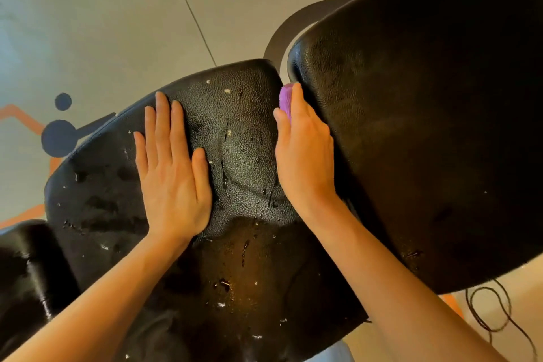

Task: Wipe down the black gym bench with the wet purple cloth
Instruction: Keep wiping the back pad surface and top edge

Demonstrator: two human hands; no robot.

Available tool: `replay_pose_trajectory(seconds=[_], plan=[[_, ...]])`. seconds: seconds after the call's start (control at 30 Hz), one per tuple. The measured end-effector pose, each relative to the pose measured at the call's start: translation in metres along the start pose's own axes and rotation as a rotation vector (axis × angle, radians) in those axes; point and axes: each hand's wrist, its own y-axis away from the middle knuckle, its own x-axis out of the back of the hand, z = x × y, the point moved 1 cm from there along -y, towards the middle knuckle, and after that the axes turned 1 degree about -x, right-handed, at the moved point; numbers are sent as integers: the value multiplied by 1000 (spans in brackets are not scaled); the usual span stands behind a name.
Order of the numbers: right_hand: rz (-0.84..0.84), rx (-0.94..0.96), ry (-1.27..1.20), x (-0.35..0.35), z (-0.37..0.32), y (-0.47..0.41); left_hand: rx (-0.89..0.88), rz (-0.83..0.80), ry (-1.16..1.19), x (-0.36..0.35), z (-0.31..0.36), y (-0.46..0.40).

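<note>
The black gym bench fills the view: a wet, pebbled seat pad with water drops and white specks, and a raised back pad to the right. My left hand lies flat on the seat pad with straight fingers. My right hand presses the purple cloth into the gap between the two pads. Only a small bit of the cloth shows past my fingertips; the rest is hidden under the hand.
Grey floor with orange and dark blue markings lies beyond the bench. A curved dark frame piece shows behind the gap. A black roller pad is at the lower left. A thin black cable loops on the floor at the lower right.
</note>
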Motion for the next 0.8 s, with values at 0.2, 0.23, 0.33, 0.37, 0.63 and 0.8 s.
replay_pose_trajectory(seconds=[0.2,0.23,0.33,0.37,0.63,0.8], plan=[[-82,-80,7,30,28,68,-16,11,21,-2,-1,-1],[-69,-72,7,29,23,59,-15,12,27,-2,-1,-1],[-57,-24,27,17,10,26,-33,5,32,-1,-3,-3],[-69,-22,14,17,13,27,-36,-4,39,0,-6,-4],[-77,-87,116,33,34,86,-152,-135,139,21,26,70],[-97,-165,-6,49,58,139,-115,-223,80,5,15,108]])
